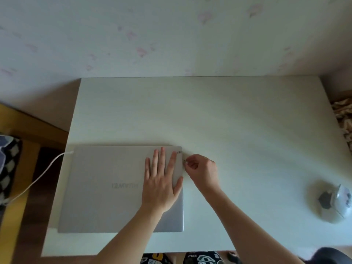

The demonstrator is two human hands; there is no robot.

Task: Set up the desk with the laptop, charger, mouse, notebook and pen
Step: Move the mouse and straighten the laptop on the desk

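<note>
Laptop (pixel 106 187) closed — left hand (pixel 162 183) flat atop, right hand (pixel 202 170) pinching beside.

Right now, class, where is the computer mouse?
In the head view, the mouse sits alone near the desk's right edge, well right of the closed laptop and both hands.

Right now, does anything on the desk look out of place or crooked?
Nothing looks spilled or damaged. The closed laptop lies with its logo reading upside down, so its hinge seems to face the person. The mouse sits far off near the desk's right edge.
</note>
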